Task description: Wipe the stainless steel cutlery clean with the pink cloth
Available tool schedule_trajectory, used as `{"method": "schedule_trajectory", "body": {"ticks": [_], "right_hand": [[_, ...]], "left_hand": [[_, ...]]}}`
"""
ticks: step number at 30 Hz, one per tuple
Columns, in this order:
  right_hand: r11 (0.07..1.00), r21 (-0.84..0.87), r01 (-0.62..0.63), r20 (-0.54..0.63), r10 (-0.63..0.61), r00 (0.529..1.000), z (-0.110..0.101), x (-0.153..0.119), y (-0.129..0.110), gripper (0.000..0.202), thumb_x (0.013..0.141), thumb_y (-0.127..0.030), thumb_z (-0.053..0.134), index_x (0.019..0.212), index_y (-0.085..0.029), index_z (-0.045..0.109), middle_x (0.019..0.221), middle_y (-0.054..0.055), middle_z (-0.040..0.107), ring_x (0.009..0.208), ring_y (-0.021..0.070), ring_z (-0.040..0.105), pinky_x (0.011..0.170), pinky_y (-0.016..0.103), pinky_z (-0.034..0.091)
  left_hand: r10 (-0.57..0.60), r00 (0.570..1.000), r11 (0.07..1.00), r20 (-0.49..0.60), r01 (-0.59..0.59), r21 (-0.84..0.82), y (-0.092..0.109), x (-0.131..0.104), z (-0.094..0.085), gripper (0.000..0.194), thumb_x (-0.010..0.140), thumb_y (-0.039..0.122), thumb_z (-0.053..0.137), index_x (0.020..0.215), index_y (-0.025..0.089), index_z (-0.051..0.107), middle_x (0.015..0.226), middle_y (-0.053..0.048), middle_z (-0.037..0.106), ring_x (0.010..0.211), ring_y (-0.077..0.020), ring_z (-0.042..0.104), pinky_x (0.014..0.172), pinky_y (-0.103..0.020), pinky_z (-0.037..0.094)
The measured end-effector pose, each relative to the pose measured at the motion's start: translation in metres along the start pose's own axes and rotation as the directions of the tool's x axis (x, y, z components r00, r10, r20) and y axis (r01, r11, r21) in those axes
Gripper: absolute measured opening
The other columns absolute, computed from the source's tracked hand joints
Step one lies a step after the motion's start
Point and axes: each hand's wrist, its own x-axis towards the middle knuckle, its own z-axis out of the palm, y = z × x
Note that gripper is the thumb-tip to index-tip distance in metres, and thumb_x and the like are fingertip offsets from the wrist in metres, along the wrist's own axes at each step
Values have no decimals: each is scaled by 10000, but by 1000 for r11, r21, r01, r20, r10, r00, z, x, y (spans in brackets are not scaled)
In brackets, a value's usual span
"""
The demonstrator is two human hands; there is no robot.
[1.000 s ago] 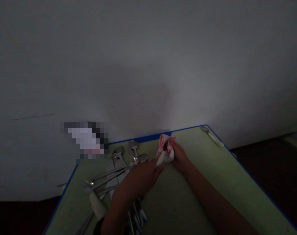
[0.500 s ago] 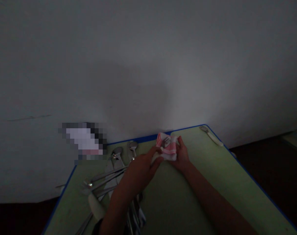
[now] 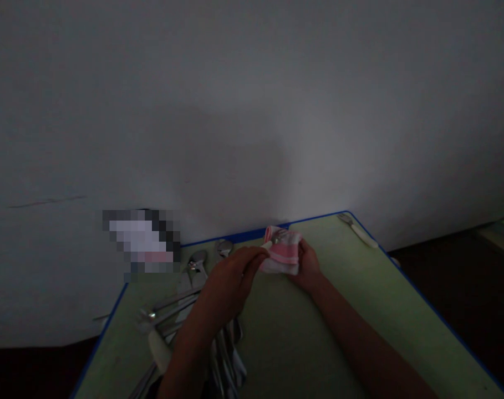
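Note:
A pink and white cloth lies folded in my right hand, whose fingers are wrapped round its right side. On top of the cloth rests the metal head of a fork. My left hand pinches the fork's pale handle, just left of the cloth. Both hands are above the green table. Beneath and left of my left arm lies a loose pile of metal cutlery, partly hidden by that arm.
Another fork with a white handle lies near the table's far right corner. Two spoon heads show near the back edge. A blurred-out object stands at the back left, against the grey wall.
My left hand has moved slightly left and now pinches the fork by its handle. The fork's head has tilted and shifted up on the cloth. My right hand has barely moved.

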Motion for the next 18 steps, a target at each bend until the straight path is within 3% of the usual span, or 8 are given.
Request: {"method": "schedule_trajectory", "body": {"ticks": [3,6,12,18], "right_hand": [[998,8,-58,-55,58,997,-2,2,1,301,856,-328,394,848,-147,635,756,49,697,737,178,643,807,328,482],[996,-11,-93,-65,92,994,-4,3,0,314,865,-319,385,801,-135,632,693,47,686,661,163,634,791,317,486],[995,-40,-95,-15,95,995,-1,0,-2,236,823,-278,452,801,-136,639,730,45,688,678,151,627,769,280,481],[993,-109,-49,144,65,987,2,-7,1,150,785,-227,524,854,-155,636,773,15,679,691,130,609,723,259,472]], "left_hand": [[-10,1000,1000,19,10,-7,-1,-2,3,301,933,346,320,1078,225,553,1109,-28,633,1005,-179,576,914,-314,417],[26,990,1000,139,-23,-21,-5,-7,9,310,933,332,325,1192,266,483,1213,-10,583,1089,-174,542,950,-323,405],[90,963,996,256,-87,-23,-15,-13,17,394,914,202,314,1295,274,388,1350,-26,464,1200,-181,453,1015,-345,351],[52,950,999,308,-48,-22,-16,-14,14,387,913,191,305,1270,284,423,1266,-28,536,1123,-172,505,976,-343,376]]}}
